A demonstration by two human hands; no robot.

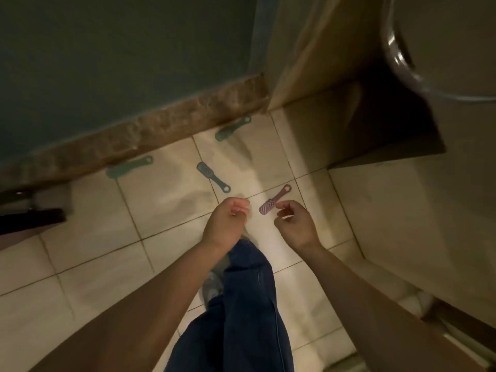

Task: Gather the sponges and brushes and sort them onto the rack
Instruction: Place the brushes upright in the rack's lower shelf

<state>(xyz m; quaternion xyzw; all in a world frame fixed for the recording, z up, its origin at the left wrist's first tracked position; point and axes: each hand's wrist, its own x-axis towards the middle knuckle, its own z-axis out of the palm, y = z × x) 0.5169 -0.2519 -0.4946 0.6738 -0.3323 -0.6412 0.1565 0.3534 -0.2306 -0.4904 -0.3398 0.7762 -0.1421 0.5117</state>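
Note:
Several small flat brushes lie on the tiled floor [166, 210]. A pink brush [273, 201] lies just ahead of my hands, between them. A blue-grey brush [213, 177] lies farther ahead. Two green brushes sit against the brown skirting: one at the left [128, 167], one farther back [232, 128]. My left hand [225, 224] hovers with fingers loosely curled and holds nothing. My right hand [295, 224] hovers beside the pink brush's head, fingers loosely curled, holding nothing. No sponges or rack are in sight.
A dark green wall [120, 49] with a brown skirting [150, 132] runs along the far left. A beige cabinet [402, 210] and a curved white fixture [442, 36] stand at the right. My leg in blue jeans [249, 304] steps forward below.

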